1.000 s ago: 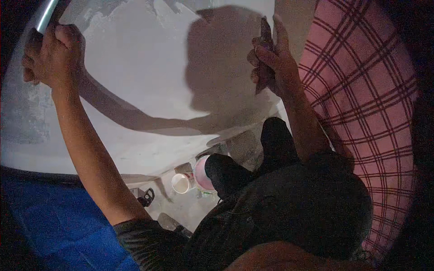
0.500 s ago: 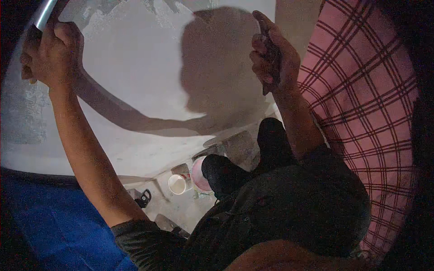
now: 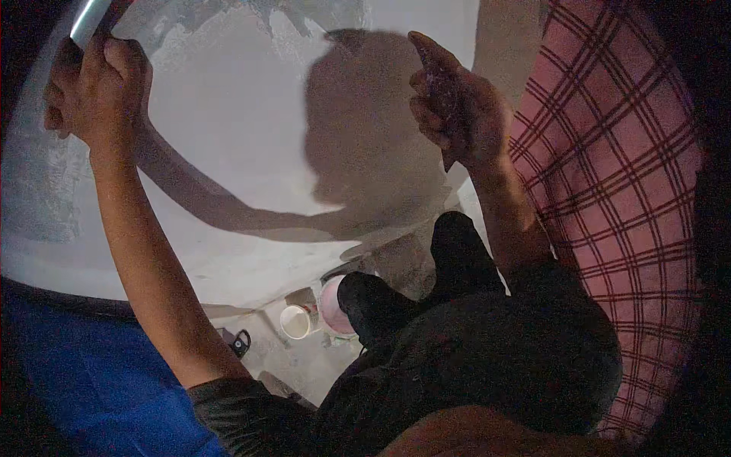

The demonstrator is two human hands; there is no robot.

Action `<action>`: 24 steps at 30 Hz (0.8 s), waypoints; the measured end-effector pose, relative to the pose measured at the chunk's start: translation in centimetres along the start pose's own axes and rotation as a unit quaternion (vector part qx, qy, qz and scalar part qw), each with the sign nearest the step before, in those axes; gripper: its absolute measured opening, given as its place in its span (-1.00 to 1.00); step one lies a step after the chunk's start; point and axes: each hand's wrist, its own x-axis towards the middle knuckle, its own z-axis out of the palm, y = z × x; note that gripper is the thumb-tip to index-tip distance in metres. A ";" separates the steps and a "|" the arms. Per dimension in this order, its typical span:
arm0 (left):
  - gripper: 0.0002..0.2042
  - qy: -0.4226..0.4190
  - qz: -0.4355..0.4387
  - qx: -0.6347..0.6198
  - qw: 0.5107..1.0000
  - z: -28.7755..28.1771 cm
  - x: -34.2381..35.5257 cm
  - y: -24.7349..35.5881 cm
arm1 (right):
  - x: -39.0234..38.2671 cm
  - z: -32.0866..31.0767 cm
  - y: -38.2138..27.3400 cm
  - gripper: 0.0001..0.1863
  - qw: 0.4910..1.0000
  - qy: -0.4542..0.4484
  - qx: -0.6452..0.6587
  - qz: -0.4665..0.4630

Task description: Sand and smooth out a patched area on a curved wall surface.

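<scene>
At the upper left, my left hand [image 3: 103, 95] is closed, raised against a white wall [image 3: 228, 99] with rough grey patches. A shiny silver bar [image 3: 90, 21] sticks up from that fist; the part inside the fingers is hidden. My right hand [image 3: 480, 114], also raised, is wrapped round a dark flat piece [image 3: 449, 103] with a pointed lower end. Its exact kind is too dark to make out. It stands in front of the wall's right part, apart from my left hand. A large shadow of a head and arm falls on the wall between both hands.
Pink checked cloth [image 3: 617, 175] hangs along the right side. Blue sheeting [image 3: 99, 373] spreads at the lower left. On the floor below stand a small white bucket [image 3: 295, 322] and a pink-rimmed round tub [image 3: 332, 306], close to my dark-clothed knees. A small black object [image 3: 241, 344] lies nearby.
My right hand has shifted slightly left and down with the dark piece, turning a little. My left hand moves slightly right with the silver bar. The whole view has tilted slightly.
</scene>
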 end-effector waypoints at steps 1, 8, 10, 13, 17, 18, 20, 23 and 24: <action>-0.60 -0.001 -0.002 0.002 1.000 -0.1 0.0 0.3 | 0.0 0.5 -0.3 -0.34 0.999 0.035 -0.021 0.019; -0.52 0.000 -0.072 -0.046 0.996 -1.1 0.1 1.8 | 0.6 0.9 -1.8 -0.31 0.974 0.068 -0.217 0.012; -0.53 -0.012 -0.068 -0.038 0.997 -1.1 0.0 1.4 | 0.9 1.4 -1.6 -0.31 0.970 0.073 -0.231 -0.009; -0.55 -0.086 -0.059 0.047 0.993 -0.7 -1.2 0.7 | 0.9 2.4 -1.4 -0.31 0.960 0.084 -0.266 -0.021; -0.56 0.058 -0.064 -0.066 0.994 -0.1 -0.9 1.3 | 0.5 2.2 -1.6 -0.18 0.968 0.047 -0.245 0.021; -0.56 0.047 -0.065 -0.047 0.996 -0.3 -1.0 1.3 | 0.4 1.7 -1.6 -0.18 0.968 0.044 -0.246 0.023; -0.56 0.046 -0.048 -0.005 0.998 -0.5 -0.7 1.3 | 0.4 0.7 -1.7 -0.20 0.983 -0.034 -0.178 0.034; -0.61 0.022 -0.055 0.062 0.996 -0.5 -1.1 2.2 | 0.0 1.6 -2.3 -0.11 0.976 -0.005 -0.212 0.048; -0.65 -0.001 -0.078 0.092 0.993 -0.8 -1.4 2.0 | 0.2 1.3 -1.9 -0.11 0.976 -0.011 -0.210 0.050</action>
